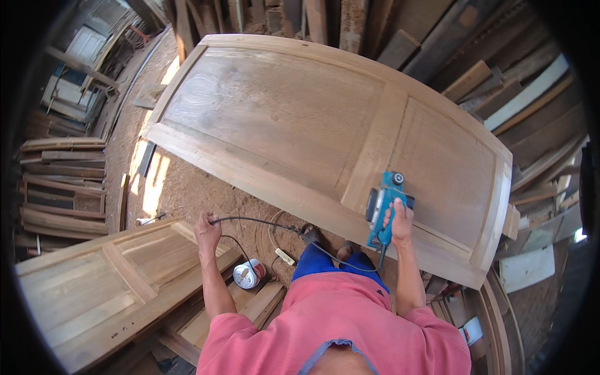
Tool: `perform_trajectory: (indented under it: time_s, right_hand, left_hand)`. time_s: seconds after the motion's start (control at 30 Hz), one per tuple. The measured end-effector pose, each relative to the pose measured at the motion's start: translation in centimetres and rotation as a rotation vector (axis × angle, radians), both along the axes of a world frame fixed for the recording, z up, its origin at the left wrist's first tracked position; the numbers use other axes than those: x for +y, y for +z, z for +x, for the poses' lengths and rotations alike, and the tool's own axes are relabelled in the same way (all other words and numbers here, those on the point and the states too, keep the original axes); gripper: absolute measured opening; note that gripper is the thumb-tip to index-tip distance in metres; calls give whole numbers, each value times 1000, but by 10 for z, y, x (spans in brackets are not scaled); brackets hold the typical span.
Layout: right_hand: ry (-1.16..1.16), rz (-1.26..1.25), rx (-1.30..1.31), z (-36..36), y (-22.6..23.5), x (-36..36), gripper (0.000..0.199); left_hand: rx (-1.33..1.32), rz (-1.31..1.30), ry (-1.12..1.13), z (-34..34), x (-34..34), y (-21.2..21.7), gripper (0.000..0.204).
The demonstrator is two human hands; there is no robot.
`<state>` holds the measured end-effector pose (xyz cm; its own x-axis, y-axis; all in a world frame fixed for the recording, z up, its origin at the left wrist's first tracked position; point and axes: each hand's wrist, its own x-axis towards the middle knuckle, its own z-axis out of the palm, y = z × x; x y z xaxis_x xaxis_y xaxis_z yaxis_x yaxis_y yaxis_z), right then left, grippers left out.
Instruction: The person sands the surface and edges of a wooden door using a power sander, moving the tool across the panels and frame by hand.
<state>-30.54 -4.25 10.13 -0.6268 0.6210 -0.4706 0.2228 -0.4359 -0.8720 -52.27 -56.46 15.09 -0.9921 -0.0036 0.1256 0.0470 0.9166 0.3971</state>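
Note:
My right hand (400, 224) is closed around the handle of a teal electric planer (391, 191). The planer is over the near rail of a large panelled wooden door (369, 156), beside the smaller panel; whether its sole touches the wood I cannot tell. Out to the left, my left hand (207, 231) grips a black power cord (253, 219). One stretch of cord runs from that hand toward my legs, and another hangs down near a can. A grey-black length loops below the planer's rear end.
A second panelled door (119, 269) lies at the lower left. Near my feet are a white and red can (246, 275) and a pale extension socket (285, 257) on the dirt floor. Stacked timber frames (62, 181) stand at left; planks (487, 81) lean behind the large door.

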Motion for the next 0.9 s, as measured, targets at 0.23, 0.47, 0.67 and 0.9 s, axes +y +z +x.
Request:
perform_trajectory:
  time_s: [0.23, 0.47, 0.67, 0.9]
  right_hand:
    - [-68, 28, 4, 16, 6, -39, 42]
    - [-73, 151, -53, 33, 0, -107, 41]
    - [-137, 174, -99, -3, -2, -84, 44]
    - [-123, 204, -60, -95, -6, -13, 44]
  left_hand:
    - [-747, -377, -263, 29, -62, -173, 30]
    - [-566, -314, -36, -46, -61, -190, 43]
    - [-154, -335, -67, -105, 96, -118, 61]
    - [-219, -162, -357, -85, 240, -158, 69]
